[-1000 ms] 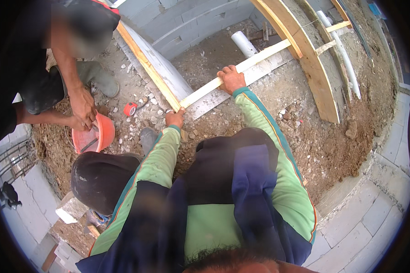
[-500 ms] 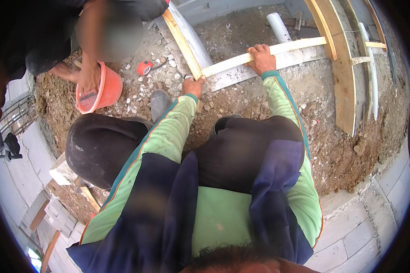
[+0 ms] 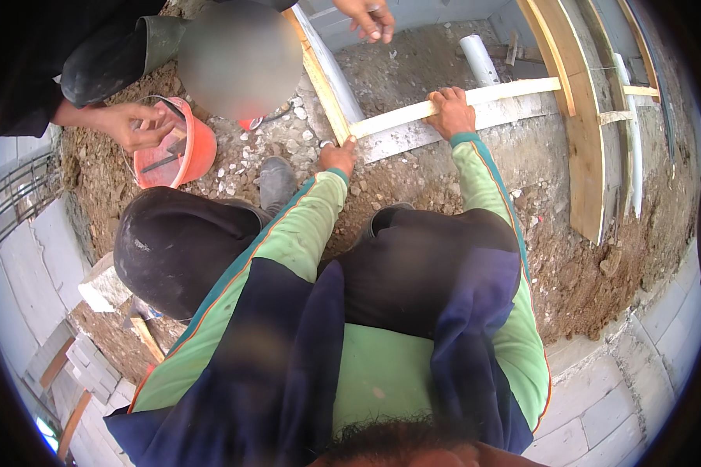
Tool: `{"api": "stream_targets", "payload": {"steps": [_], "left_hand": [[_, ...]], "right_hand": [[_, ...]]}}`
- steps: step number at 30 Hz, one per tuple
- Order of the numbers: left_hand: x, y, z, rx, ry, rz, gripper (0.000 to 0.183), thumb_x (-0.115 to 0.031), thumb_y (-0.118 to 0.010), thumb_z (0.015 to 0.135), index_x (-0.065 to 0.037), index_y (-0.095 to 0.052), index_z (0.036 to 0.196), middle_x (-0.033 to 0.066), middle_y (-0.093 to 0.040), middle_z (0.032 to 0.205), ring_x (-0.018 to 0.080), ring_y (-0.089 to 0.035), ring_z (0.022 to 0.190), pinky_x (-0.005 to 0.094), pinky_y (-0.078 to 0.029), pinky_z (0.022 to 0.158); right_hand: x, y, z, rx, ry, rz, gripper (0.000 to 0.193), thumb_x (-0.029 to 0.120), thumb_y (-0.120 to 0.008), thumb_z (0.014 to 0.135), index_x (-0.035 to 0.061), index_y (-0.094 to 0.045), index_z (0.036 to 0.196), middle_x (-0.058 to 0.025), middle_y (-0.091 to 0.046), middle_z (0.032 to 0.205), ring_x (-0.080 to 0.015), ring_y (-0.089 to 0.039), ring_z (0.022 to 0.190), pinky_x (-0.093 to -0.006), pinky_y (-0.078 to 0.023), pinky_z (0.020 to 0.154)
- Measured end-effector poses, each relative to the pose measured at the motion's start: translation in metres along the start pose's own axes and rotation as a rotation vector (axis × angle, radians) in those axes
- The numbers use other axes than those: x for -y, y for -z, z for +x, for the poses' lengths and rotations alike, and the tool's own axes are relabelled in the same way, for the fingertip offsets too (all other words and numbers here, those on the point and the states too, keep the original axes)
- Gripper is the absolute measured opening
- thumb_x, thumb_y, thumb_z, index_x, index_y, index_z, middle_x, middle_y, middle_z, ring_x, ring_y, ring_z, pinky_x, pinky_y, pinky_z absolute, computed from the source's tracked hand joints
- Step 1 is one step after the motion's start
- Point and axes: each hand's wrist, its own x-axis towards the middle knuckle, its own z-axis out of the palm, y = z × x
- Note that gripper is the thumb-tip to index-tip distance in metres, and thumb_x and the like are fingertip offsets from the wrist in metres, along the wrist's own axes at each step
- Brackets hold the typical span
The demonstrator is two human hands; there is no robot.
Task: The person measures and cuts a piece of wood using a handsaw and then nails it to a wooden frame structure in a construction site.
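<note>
My right hand (image 3: 450, 114) is closed over a pale wooden strip (image 3: 514, 91), which lies along a whitish slab edge (image 3: 494, 115). At the strip's left end, my left hand (image 3: 339, 158) is closed at the corner where it meets a second wooden strip (image 3: 320, 82) running away from me. Its fingertips are partly hidden, but the thumb presses against the wood. Across from me a co-worker leans in. One of their hands (image 3: 136, 128) is above a red bucket (image 3: 202, 152) with dark tools inside; the other hand (image 3: 370, 19) reaches over the trench.
Wide wooden boards (image 3: 586, 175) and a thin white pipe (image 3: 639, 156) stand at the right. A thicker white pipe (image 3: 479, 61) rises beyond the strip. Stones and loose soil (image 3: 576, 296) surround my boots (image 3: 276, 185). Rebar (image 3: 15, 198) and grey blocks (image 3: 39, 257) lie left.
The co-worker's hand has lifted out of the bucket, and their other hand has come into view at the top. Their head has moved right, over the red tape measure. My hands keep their hold.
</note>
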Motion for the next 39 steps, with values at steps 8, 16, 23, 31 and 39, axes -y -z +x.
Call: {"api": "stream_targets", "payload": {"steps": [8, 16, 23, 31, 39], "left_hand": [[-0.007, -0.013, -0.011, -0.041, -0.016, -0.146, 0.042, -0.020, -0.079, 0.090, 0.009, -0.059, 0.114, 0.0082, -0.064, 0.079, 0.0157, -0.057, 0.056, 0.0312, -0.043, 0.047], [-0.010, -0.014, -0.008, 0.037, 0.040, -0.101, 0.024, -0.021, -0.074, 0.094, -0.001, -0.062, 0.100, 0.0033, -0.060, 0.076, 0.0135, -0.054, 0.054, 0.0288, -0.041, 0.045], [-0.007, -0.009, -0.007, 0.091, 0.057, 0.000, 0.043, -0.032, -0.077, 0.091, 0.001, -0.057, 0.110, 0.0109, -0.068, 0.099, 0.0215, -0.068, 0.078, 0.0332, -0.055, 0.064], [0.014, 0.003, 0.012, 0.029, -0.010, -0.073, 0.040, -0.024, -0.080, 0.089, 0.006, -0.064, 0.109, 0.0067, -0.066, 0.086, 0.0160, -0.058, 0.061, 0.0316, -0.049, 0.055], [0.004, 0.015, -0.006, -0.061, -0.122, 0.291, 0.044, -0.035, -0.076, 0.090, 0.003, -0.067, 0.107, 0.0179, -0.069, 0.100, 0.0279, -0.065, 0.086, 0.0385, -0.050, 0.075]], "right_hand": [[-0.006, 0.003, -0.001, -0.010, -0.006, -0.027, 0.054, 0.032, -0.088, 0.070, 0.0217, -0.069, 0.119, -0.0012, -0.062, 0.126, -0.0269, -0.049, 0.131, -0.0476, -0.054, 0.095], [-0.012, -0.001, 0.004, 0.033, -0.019, 0.008, 0.058, 0.034, -0.089, 0.069, 0.0225, -0.069, 0.122, -0.0019, -0.062, 0.130, -0.0282, -0.046, 0.136, -0.0527, -0.052, 0.097], [-0.015, -0.003, 0.002, 0.075, -0.047, -0.014, 0.060, 0.036, -0.088, 0.071, 0.0236, -0.067, 0.126, -0.0037, -0.060, 0.130, -0.0279, -0.044, 0.137, -0.0536, -0.050, 0.100], [0.001, -0.002, 0.003, 0.086, -0.027, 0.006, 0.055, 0.034, -0.087, 0.072, 0.0221, -0.068, 0.123, -0.0070, -0.059, 0.133, -0.0309, -0.050, 0.132, -0.0492, -0.050, 0.101], [0.013, -0.004, -0.004, 0.122, -0.019, -0.028, 0.059, 0.032, -0.086, 0.074, 0.0171, -0.065, 0.128, -0.0090, -0.057, 0.140, -0.0308, -0.048, 0.136, -0.0468, -0.049, 0.104]]}}
